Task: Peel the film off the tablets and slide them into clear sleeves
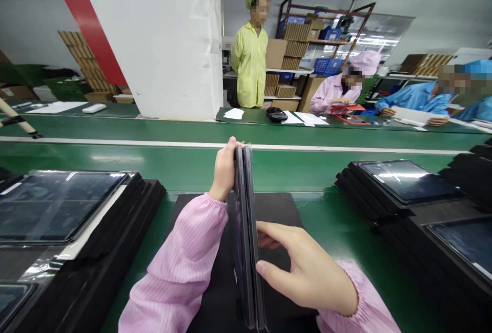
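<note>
Two dark tablets [250,251] stand on edge side by side in front of me, their narrow grey edges facing up towards me and a thin gap between them. My left hand [224,169] is closed around their far end, its thumb on top. Clear film sticks out at that far end. On the right, my right hand [307,266] touches the outer face of the right tablet with thumb and fingers spread apart, not wrapped round it. Below the tablets lies a black mat [282,210], partly hidden by my arms and the tablets.
Black foam stacks carry a large tablet [57,205] on the left and another tablet [409,179] on the right. A green bench [184,161] runs across. Beyond it are a white pillar [172,41], a standing person [251,61] in yellow, and seated co-workers.
</note>
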`<state>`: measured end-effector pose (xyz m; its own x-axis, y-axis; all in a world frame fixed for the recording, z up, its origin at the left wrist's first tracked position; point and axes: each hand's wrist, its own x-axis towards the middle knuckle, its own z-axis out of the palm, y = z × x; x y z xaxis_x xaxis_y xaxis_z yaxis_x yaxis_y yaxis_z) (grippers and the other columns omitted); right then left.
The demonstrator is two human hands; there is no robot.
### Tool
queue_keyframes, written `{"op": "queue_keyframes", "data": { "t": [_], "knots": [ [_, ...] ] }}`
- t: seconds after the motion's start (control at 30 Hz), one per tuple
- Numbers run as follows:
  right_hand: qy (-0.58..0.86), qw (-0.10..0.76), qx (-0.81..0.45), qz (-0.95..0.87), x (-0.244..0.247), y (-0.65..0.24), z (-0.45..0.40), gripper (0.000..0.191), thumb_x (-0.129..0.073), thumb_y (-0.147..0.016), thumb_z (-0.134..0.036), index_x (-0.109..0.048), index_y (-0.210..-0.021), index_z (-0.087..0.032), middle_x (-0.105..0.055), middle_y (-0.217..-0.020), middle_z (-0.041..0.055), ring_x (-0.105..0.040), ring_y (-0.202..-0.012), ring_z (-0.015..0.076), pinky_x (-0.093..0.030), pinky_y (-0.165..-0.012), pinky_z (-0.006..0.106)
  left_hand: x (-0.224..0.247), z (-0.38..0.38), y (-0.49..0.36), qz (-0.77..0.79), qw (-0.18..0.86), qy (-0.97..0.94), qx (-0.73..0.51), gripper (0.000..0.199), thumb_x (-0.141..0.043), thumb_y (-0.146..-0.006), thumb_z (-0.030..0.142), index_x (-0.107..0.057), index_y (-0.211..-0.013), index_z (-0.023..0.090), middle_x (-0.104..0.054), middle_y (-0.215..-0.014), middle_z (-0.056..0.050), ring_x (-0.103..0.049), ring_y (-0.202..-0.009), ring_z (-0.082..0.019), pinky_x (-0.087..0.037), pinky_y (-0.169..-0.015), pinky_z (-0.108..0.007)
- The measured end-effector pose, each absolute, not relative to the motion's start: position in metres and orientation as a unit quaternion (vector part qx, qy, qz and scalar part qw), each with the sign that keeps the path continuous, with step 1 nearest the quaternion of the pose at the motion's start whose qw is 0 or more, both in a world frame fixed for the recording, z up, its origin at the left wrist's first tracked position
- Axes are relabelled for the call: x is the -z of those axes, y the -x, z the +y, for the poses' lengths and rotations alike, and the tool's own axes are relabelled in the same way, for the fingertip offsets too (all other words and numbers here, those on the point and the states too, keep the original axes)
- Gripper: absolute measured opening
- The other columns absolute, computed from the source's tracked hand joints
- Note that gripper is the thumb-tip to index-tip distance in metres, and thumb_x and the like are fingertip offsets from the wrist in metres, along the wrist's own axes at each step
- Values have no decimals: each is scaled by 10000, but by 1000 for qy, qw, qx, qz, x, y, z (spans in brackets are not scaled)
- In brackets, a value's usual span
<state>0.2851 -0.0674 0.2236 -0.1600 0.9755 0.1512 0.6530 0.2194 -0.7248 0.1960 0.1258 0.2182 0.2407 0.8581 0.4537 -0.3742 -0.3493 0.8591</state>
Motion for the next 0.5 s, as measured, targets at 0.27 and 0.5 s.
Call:
{"op": "queue_keyframes", "data": {
  "t": [0.27,0.5],
  "knots": [
    [582,380,-236,-679,-250,-287,-43,457,-619,-809,-199,-614,-1265,-180,-743,-1031,69,-715,-808,199,-585,-790,361,-221,108,-189,179,474,-633,-585,563,-348,-934,646,-577,-644,222,-559,-629,-11,-501,-590,-160,-427,-618,-286],
    [483,512,-299,-645,-248,-300,3,562,-627,-803,-220,-500,-1349,-196,-585,-874,-4,-556,-603,95,-504,-585,262,-218,111,-188,203,450,-643,-585,527,-349,-957,595,-615,-702,218,-609,-663,-19,-531,-607,-165,-447,-625,-288]
  ]
}}
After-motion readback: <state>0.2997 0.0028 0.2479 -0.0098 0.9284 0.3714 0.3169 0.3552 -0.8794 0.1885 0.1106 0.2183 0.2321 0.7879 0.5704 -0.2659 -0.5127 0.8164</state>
